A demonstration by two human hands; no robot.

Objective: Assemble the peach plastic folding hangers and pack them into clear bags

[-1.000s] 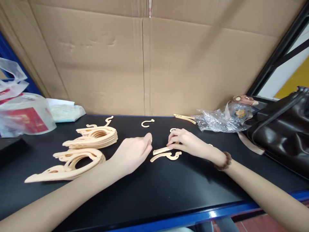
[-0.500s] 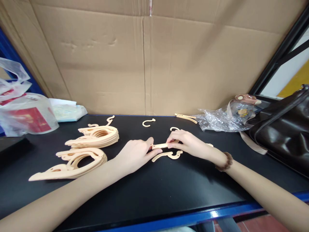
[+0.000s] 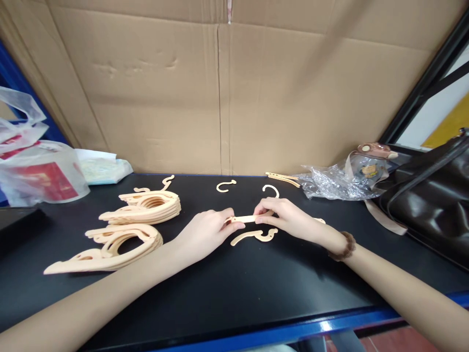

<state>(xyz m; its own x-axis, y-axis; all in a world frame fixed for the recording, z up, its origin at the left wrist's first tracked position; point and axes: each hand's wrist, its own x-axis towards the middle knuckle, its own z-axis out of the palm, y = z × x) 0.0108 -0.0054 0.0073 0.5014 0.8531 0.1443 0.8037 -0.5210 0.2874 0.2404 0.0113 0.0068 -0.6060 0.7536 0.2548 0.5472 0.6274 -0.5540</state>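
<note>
The left hand (image 3: 207,229) and right hand (image 3: 289,216) both pinch a beige hanger bar (image 3: 245,219), near a curved hanger arm (image 3: 242,238) lying on the table (image 3: 234,293).

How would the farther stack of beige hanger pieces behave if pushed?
The farther stack may shift layer over layer, with no binding visible. Rolling seems unlikely, as it lies flat. It probably feels stiff, given its crisp curves.

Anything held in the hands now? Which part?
Yes, a cream bar: left hand pinches its left end, right hand grips farther right. The right hand hides where the bar ends.
</note>
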